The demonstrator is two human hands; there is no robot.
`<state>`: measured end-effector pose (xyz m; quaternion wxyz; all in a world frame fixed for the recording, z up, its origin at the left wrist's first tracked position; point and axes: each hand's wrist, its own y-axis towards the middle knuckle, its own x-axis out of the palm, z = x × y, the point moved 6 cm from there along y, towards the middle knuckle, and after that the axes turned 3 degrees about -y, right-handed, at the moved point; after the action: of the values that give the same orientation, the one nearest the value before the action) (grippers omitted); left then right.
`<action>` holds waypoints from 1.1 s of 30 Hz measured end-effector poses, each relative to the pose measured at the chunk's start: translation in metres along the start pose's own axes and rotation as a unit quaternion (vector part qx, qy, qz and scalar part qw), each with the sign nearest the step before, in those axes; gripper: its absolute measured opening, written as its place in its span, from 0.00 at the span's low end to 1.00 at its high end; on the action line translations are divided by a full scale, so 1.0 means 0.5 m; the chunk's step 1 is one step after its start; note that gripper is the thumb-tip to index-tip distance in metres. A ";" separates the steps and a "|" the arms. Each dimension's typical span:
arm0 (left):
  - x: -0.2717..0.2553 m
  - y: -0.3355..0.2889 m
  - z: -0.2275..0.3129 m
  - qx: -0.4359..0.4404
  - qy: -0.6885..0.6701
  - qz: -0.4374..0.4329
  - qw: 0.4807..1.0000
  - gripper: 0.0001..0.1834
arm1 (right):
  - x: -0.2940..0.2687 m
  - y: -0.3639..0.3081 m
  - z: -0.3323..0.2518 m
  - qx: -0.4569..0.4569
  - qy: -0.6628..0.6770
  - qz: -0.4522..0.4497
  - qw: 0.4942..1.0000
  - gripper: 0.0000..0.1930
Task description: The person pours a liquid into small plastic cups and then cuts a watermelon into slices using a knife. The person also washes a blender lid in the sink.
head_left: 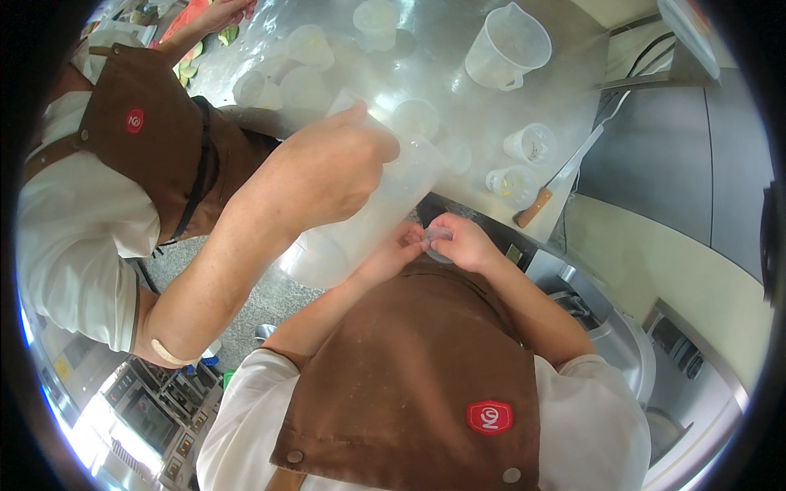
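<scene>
My right hand is closed round the edge of a small clear round piece, held close in front of my apron. Whether it is a lid or a shallow cup I cannot tell. From the other side, the fingertips of my left hand pinch its edge. A co-worker's hand grips a large translucent pitcher, tilted across the view just to the left of my hands. The pitcher hides part of my left wrist.
Two clear cups with bits inside stand on the steel table, near a wooden-handled knife. An empty measuring jug is farther back. Several clear cups stand at the far left. The co-worker's body fills the left side.
</scene>
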<state>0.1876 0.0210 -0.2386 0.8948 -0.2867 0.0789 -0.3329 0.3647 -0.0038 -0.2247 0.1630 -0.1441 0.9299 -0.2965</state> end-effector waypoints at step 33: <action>0.011 0.005 -0.014 -0.026 -0.196 -0.023 0.980 0.18 | -0.005 -0.058 -0.102 -0.204 -0.273 0.176 0.924 0.31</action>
<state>0.1907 0.0159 -0.2456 0.8776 -0.3709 -0.0961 -0.2882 0.3521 0.0002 -0.1677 0.4269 -0.0832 0.9003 -0.0163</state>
